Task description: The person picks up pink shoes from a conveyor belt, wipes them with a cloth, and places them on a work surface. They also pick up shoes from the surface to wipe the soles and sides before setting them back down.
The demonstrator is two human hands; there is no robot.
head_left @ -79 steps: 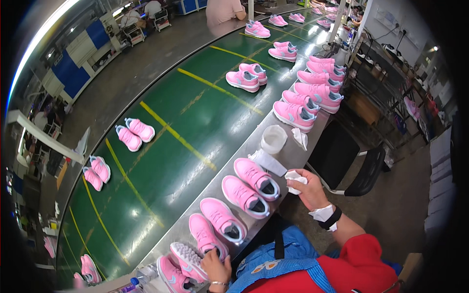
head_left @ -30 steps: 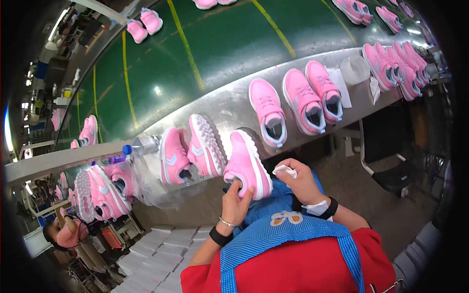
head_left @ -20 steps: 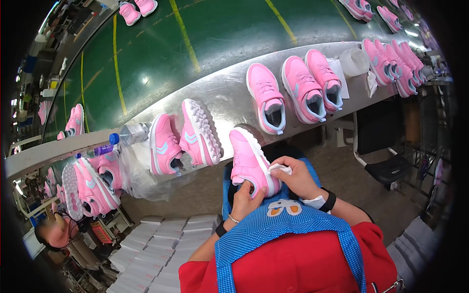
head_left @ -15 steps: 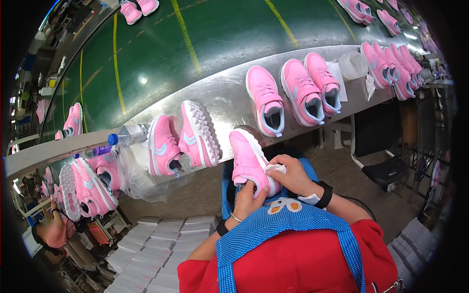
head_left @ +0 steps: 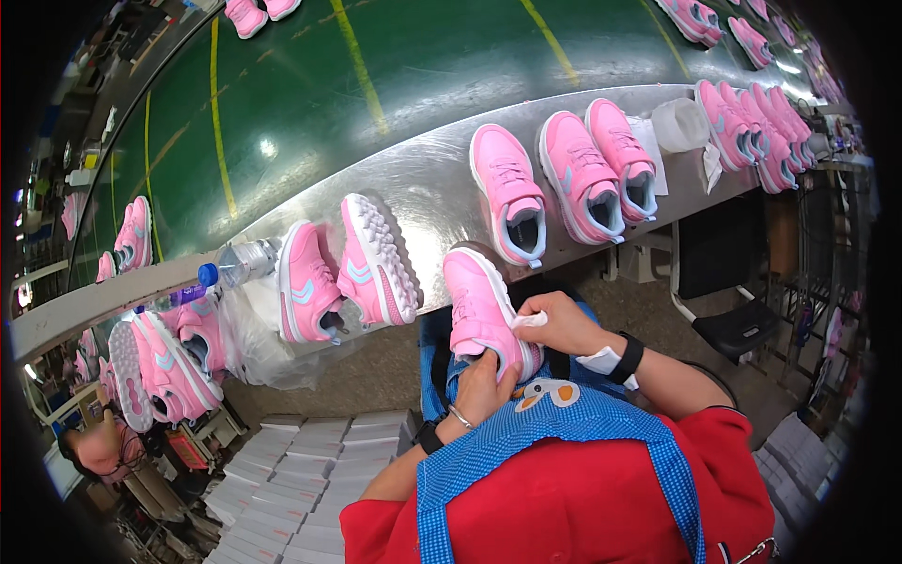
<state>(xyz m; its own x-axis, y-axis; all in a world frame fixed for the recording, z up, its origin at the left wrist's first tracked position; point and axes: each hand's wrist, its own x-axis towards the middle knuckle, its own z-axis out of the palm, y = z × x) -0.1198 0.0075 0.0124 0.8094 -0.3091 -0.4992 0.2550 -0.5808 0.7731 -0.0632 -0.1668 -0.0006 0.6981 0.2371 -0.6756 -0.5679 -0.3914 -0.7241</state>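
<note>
1. Pink child's sneaker with a white sole and a strap over the instep (head_left: pixel 481 305) sits in our lap, just off the near edge of the long metal workbench (head_left: pixel 432 179); its toe points toward the bench and its heel opening faces our chest.
2. Its upper is a smooth, even pink, the rim of the sole is white, and the dark lining shows at the opening.
3. Our left hand (head_left: pixel 484 387) is clasped round the heel end from below, fingers curled against the sole.
4. Our right hand (head_left: pixel 561 324) is closed on a small white wad of cloth (head_left: pixel 528 321), pressing it to the right side of the shoe near the collar.
5. Half a second ago the shoe lay in nearly the same place; since then the right hand has slid a little further toward the heel, and the left hand keeps its grip.
6. About two and a half seconds ago we were reaching toward shoes on the bench and the cloth hand was well away from them; now both hands meet on one shoe.
7. On the bench just beyond our lap, two matching pink sneakers (head_left: pixel 348 273) lie on their sides, one showing its white nubbed sole.
8. Further right along the bench, three more pink sneakers (head_left: pixel 564 174) stand upright, near a white roll of tape (head_left: pixel 678 124).
</note>
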